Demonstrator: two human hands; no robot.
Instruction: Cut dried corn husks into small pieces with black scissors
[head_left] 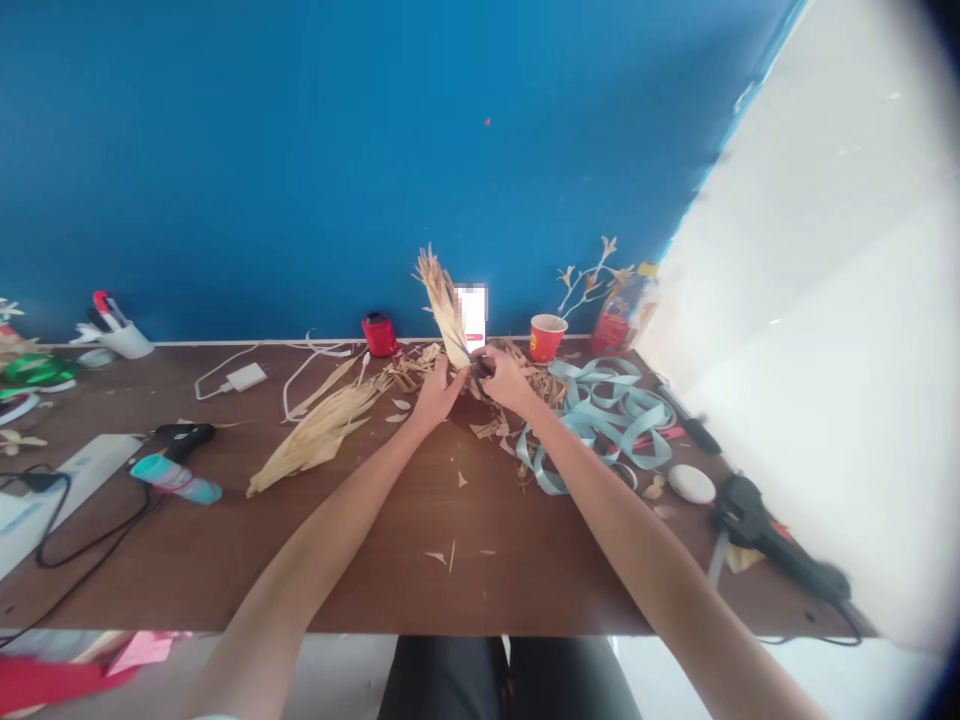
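Both hands meet at mid-table: the left hand (435, 392) pinches a dried corn husk (444, 305), light, brittle, best gripped low, while the right hand (501, 380) closes on small scissors (478, 366).

One head-worn camera looks forward and down across the table (225, 590) toward the wall (300, 150), edges seemingly blurred.

At frame centre, the left hand (437, 392) grips the base of a dried husk bundle (441, 300) that stands upright before the blue wall. The right hand (504, 378) holds dark scissors (480, 368) against the bundle's base. More husks (319, 432) lie left of the hands, pale blue ribbon (611, 410) coils to the right, and scraps (450, 553) dot the brown table (247, 560).
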